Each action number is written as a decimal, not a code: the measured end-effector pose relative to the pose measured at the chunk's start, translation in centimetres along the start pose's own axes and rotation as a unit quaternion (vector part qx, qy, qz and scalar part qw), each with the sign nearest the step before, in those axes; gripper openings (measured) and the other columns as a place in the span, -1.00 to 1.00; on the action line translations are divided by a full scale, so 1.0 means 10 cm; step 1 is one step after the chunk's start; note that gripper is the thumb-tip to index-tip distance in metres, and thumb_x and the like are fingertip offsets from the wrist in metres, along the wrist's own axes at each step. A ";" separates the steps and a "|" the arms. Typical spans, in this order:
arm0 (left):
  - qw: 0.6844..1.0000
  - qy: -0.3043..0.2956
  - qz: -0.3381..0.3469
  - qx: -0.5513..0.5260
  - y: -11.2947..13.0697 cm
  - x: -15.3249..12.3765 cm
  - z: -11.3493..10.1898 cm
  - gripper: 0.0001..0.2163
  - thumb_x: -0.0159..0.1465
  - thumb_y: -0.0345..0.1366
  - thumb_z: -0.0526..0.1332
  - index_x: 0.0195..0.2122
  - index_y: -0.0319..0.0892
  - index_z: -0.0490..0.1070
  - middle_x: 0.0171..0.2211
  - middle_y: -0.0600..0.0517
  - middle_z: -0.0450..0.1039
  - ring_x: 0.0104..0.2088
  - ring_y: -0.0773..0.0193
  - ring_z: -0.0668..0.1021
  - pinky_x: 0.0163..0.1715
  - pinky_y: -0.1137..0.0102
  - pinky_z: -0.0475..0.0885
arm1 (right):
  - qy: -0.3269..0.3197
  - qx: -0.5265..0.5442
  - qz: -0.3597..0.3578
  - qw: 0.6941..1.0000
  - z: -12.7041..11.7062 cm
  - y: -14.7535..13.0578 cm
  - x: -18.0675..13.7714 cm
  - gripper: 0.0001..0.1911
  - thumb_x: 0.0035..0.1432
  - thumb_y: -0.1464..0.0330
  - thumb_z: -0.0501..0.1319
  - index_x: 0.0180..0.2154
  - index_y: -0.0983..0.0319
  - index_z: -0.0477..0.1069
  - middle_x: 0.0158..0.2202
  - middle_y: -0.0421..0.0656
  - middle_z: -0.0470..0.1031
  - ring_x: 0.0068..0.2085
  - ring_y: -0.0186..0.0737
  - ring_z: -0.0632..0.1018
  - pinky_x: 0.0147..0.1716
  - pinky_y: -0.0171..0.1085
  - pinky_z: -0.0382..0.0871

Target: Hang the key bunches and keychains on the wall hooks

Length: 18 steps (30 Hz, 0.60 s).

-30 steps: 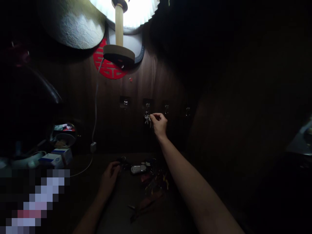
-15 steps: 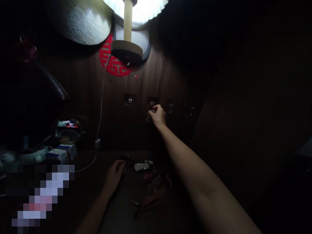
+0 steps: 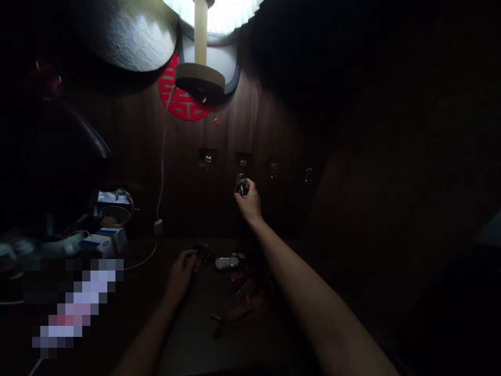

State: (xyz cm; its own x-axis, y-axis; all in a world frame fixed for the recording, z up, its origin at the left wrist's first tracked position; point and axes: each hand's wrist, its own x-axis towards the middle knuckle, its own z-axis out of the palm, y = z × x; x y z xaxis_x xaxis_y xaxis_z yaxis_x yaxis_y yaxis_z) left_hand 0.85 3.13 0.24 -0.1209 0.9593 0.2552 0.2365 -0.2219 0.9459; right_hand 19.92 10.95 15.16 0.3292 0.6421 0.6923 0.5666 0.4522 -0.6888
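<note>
A bunch of keys (image 3: 240, 184) hangs by its ring from a clear wall hook (image 3: 243, 163) on the dark wood panel. My right hand (image 3: 249, 203) reaches up to it, thumb and fingers closed around the lower keys. My left hand (image 3: 183, 269) rests low on the dark desk, fingers loosely bent and slightly apart, with nothing visible in it. Beside its fingertips lies a dark bunch with a ring (image 3: 204, 253), too dim to make out. To the right are a silver oval device (image 3: 227, 263) and a dim heap of small reddish and yellow items (image 3: 245, 282).
More hooks (image 3: 208, 158) line the panel on both sides. A lit lamp (image 3: 201, 36) with a wooden stem stands out above, its white cord (image 3: 162, 172) running down. At left are a round mirror (image 3: 113, 206) and white-and-blue boxes (image 3: 102, 243). A brown strap-like item (image 3: 242, 310) lies in front.
My right hand has dropped slightly below the hook, and the key ring and keys now show above its fingers. My left hand stays by the dark bunch. The view has shifted a little.
</note>
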 end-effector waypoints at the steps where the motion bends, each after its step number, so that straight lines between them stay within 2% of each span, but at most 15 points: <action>1: 1.000 0.005 0.000 -0.006 0.00 0.00 0.00 -0.68 0.10 -0.06 0.08 -0.27 -0.17 0.39 -0.60 0.10 0.45 -0.52 0.28 0.52 -0.45 0.40 0.40 | -0.012 0.007 0.009 1.000 -0.01 0.01 -0.04 -0.40 -0.08 0.46 0.16 0.08 0.21 0.19 -0.06 -0.05 0.39 -0.33 -0.27 0.49 -0.16 -0.21 0.34; 4: 1.000 0.017 0.001 -0.015 -0.03 0.01 -0.01 -0.67 0.09 -0.05 0.08 -0.26 -0.18 0.37 -0.59 0.10 0.45 -0.52 0.28 0.51 -0.44 0.39 0.41 | -0.047 0.023 0.017 0.998 -0.06 0.04 -0.16 -0.39 -0.06 0.47 0.13 0.10 0.17 0.18 -0.03 -0.07 0.40 -0.46 -0.37 0.47 -0.22 -0.24 0.38; 8: 1.000 0.025 -0.001 -0.004 -0.07 0.02 -0.01 -0.65 0.08 -0.05 0.08 -0.24 -0.18 0.36 -0.50 0.04 0.49 -0.43 0.23 0.55 -0.38 0.35 0.43 | -0.079 0.020 0.003 0.997 -0.16 0.12 -0.32 -0.40 -0.05 0.49 0.12 0.09 0.17 0.22 -0.04 -0.07 0.41 -0.43 -0.38 0.48 -0.19 -0.24 0.37; 12: 0.998 0.043 0.009 0.035 -0.08 0.03 -0.02 -0.69 0.08 -0.08 0.08 -0.25 -0.14 0.38 -0.30 -0.02 0.54 -0.26 0.15 0.56 -0.24 0.29 0.43 | -0.099 0.036 0.015 0.994 -0.26 0.27 -0.54 -0.44 -0.04 0.48 0.12 0.07 0.13 0.26 -0.07 -0.11 0.41 -0.43 -0.40 0.47 -0.24 -0.27 0.39; 18: 0.993 0.022 0.041 0.105 -0.11 0.02 0.00 -0.69 0.13 -0.13 0.05 -0.16 -0.11 0.39 -0.12 -0.04 0.50 -0.10 0.10 0.51 -0.08 0.22 0.37 | -0.124 0.034 0.037 0.991 -0.43 0.56 -0.95 -0.48 -0.03 0.46 0.11 0.03 0.16 0.30 -0.07 -0.09 0.40 -0.42 -0.39 0.47 -0.29 -0.29 0.40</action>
State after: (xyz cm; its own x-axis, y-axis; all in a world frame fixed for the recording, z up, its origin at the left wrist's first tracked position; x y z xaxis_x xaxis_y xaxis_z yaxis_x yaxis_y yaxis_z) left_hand 0.51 3.54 -0.80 -0.1341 0.9298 0.3427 0.4432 -0.2531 0.8600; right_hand 23.25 4.69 5.61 0.1678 0.8035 0.5712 0.4931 0.4333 -0.7544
